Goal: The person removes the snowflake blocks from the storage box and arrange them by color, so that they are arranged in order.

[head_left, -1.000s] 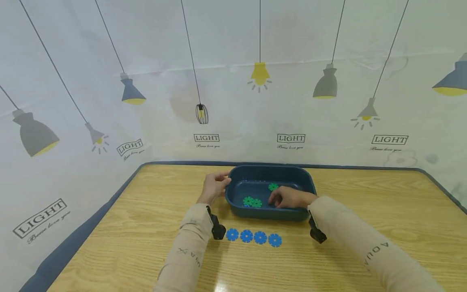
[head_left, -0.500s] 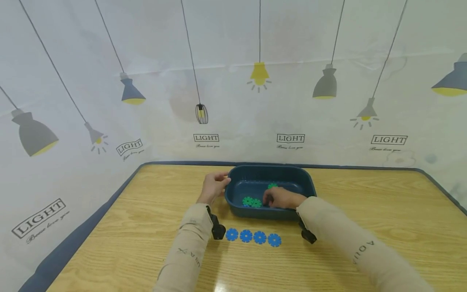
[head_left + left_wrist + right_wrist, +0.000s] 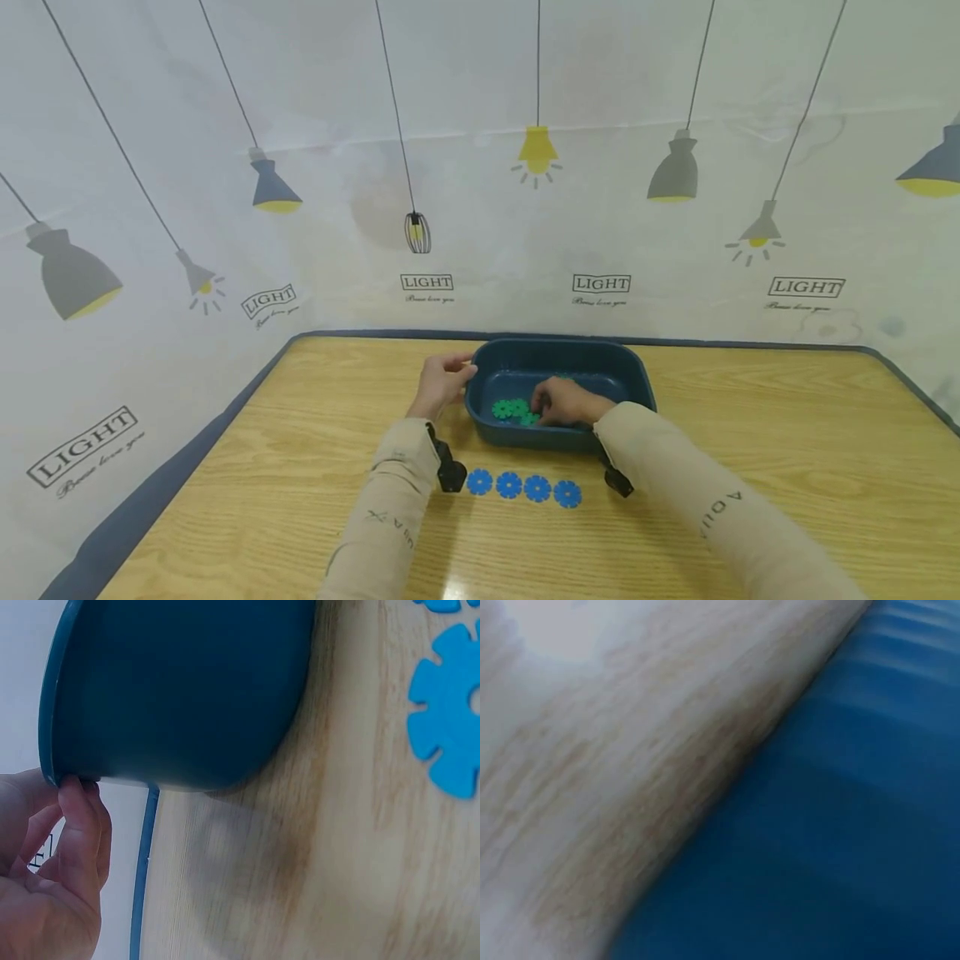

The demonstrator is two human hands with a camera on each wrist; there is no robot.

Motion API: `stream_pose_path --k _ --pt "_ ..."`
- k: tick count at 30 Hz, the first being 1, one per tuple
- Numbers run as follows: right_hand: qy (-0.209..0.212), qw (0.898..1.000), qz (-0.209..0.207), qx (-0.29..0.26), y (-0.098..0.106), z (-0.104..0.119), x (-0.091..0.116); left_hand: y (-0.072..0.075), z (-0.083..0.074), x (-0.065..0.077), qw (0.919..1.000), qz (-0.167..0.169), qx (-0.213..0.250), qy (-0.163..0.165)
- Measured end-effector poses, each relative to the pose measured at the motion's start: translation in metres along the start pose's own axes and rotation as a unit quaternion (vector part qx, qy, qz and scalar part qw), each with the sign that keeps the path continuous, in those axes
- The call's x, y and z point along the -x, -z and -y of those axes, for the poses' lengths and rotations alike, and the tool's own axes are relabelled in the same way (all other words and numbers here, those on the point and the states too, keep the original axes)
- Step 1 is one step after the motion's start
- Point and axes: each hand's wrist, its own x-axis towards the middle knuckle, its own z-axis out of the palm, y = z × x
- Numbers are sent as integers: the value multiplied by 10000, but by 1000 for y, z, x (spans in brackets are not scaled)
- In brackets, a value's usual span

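A dark blue rectangular basin (image 3: 517,437) stands on the wooden table. My left hand (image 3: 438,387) pinches its left rim between thumb and fingers; the left wrist view shows the fingers (image 3: 81,825) at the rim's corner. Inside the basin, several green notched plastic discs (image 3: 502,409) lie in a cluster. My right hand (image 3: 566,402) reaches in over the front wall, curled fingertips right at the cluster's right side. Whether it pinches a disc I cannot tell. Another green disc shows partly behind that hand. The right wrist view holds just the basin's outer wall (image 3: 817,840) and the table.
Several blue notched discs (image 3: 537,488) lie in a row on the table (image 3: 300,500) in front of the basin. Behind the table hangs a pale cloth (image 3: 480,208) printed with lamps. Each wrist carries a black camera (image 3: 451,473).
My right hand has moved left inside the basin to the green discs, which now lie differently, with another beside its fingertips. My left hand keeps its hold on the rim.
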Motion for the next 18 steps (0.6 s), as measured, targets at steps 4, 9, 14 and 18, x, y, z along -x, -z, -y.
stream_pose_path --k 4,9,14,18 --pt "-880 9960 -158 -35 20 56 21 0 0 -1 10000 -9 -34 45" --pt "-770 9963 -379 8 24 70 30 -1 1 -1 10000 -9 -44 11" --pt "-210 9989 -427 -55 21 72 31 0 2 -1 10000 38 -43 56" --pt "247 9989 -337 223 19 75 28 0 1 -1 10000 35 -19 78"
